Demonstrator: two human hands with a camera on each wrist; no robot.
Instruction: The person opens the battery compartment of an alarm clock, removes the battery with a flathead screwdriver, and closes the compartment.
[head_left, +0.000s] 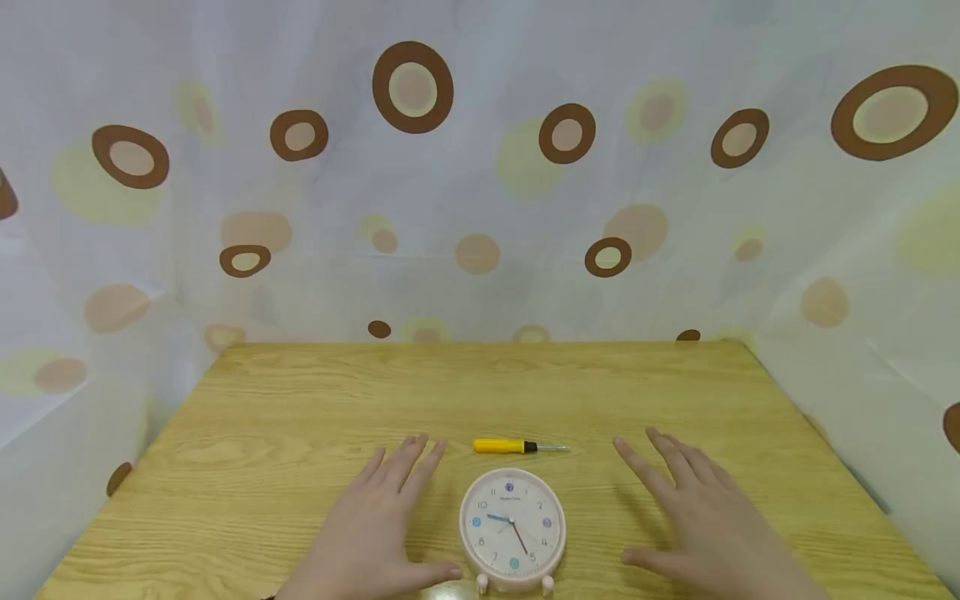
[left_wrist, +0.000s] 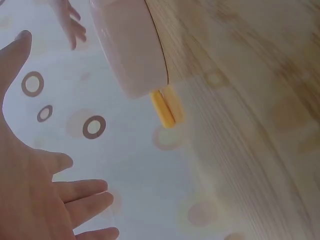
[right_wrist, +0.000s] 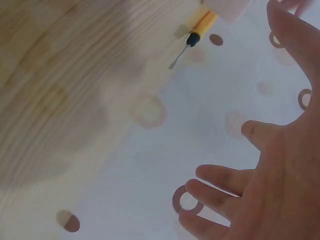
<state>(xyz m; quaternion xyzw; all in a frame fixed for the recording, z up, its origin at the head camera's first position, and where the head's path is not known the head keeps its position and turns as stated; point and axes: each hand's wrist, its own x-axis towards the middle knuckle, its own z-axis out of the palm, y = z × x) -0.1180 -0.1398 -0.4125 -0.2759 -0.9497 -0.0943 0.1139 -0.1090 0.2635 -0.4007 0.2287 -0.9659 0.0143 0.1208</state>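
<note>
A round pale pink alarm clock (head_left: 513, 530) with a white face and short feet is at the table's near side, between the two hands. Just beyond it lies a screwdriver (head_left: 501, 446) with a yellow handle, its metal tip pointing right. My left hand (head_left: 375, 525) is spread to the left of the clock, thumb towards it but apart. To the right, my right hand (head_left: 693, 517) is spread too, farther from the clock, holding nothing. In the left wrist view the clock's side (left_wrist: 131, 47) hides part of the screwdriver handle (left_wrist: 163, 108). The right wrist view shows the screwdriver's shaft (right_wrist: 180, 56).
The wooden table (head_left: 300, 400) extends behind and to both sides of these things. A white curtain (head_left: 465, 183) with brown rings and pale spots hangs along the table's back edge and both sides.
</note>
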